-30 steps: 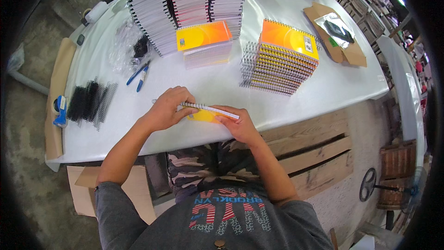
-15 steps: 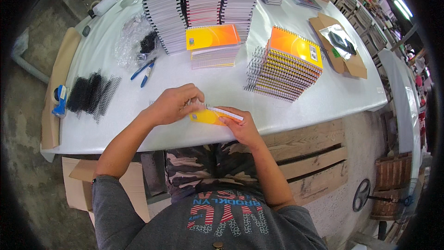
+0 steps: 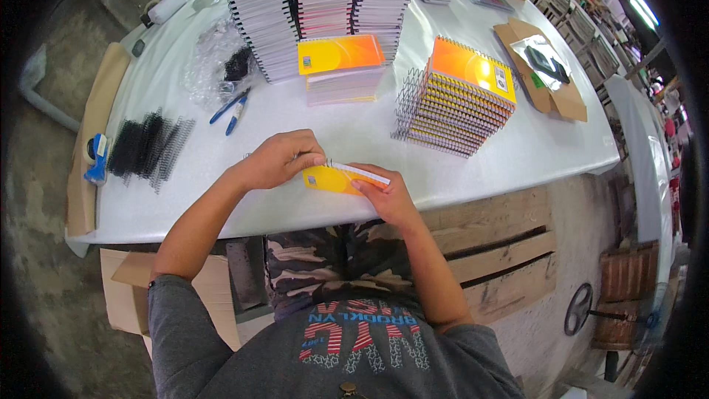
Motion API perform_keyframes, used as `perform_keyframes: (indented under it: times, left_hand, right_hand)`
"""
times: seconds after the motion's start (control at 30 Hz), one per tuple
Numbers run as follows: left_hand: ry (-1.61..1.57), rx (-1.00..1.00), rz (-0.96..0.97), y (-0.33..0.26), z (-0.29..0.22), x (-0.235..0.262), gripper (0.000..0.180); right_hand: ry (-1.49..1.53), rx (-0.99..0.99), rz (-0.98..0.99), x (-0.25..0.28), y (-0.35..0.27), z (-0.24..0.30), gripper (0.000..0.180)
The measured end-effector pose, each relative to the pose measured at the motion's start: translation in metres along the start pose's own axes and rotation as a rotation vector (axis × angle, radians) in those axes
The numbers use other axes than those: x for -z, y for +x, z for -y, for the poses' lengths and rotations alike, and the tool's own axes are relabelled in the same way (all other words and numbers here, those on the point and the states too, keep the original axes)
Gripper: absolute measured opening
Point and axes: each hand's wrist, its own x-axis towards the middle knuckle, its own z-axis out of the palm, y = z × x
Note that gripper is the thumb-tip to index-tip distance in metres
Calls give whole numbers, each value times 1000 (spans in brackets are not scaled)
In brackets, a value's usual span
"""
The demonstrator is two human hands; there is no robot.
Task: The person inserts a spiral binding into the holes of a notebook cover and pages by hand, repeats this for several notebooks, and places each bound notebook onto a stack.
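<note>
A small notebook with a yellow-orange cover [image 3: 334, 179] stands tilted on its edge near the front of the white table [image 3: 509, 155]. My left hand [image 3: 277, 159] pinches its upper left corner, where a wire spiral shows along the top edge. My right hand [image 3: 384, 192] holds its right end, fingers on the cover. Both forearms come up from the lower edge.
A slanted stack of spiral-bound orange notebooks [image 3: 454, 100] lies to the right. An unbound pile with an orange cover [image 3: 341, 66] sits behind, before tall stacks [image 3: 317, 0]. Black wire spirals [image 3: 148, 148], blue pens [image 3: 233, 107] and a tape dispenser [image 3: 94, 159] lie left. A cardboard tray [image 3: 543, 66] is far right.
The view has shifted slightly. Both hands stay on the small notebook at the table's front, with the left fingers working along its top edge.
</note>
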Motion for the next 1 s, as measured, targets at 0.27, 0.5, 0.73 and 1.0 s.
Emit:
perform_keyframes:
  times: [0.27, 0.5, 0.73, 1.0]
  left_hand:
    - [-189, 145, -9, 5, -6, -2, 13]
    - [18, 36, -22, 8, -15, -3, 15]
    - [284, 37, 29, 7, -38, 2, 15]
    - [480, -16, -14, 6, -44, -2, 16]
  right_hand:
    - [25, 57, -10, 1, 2, -6, 30]
    - [-29, 21, 26, 1, 2, 2, 29]
    - [-3, 74, 22, 3, 2, -7, 29]
    - [-3, 70, 34, 2, 0, -7, 29]
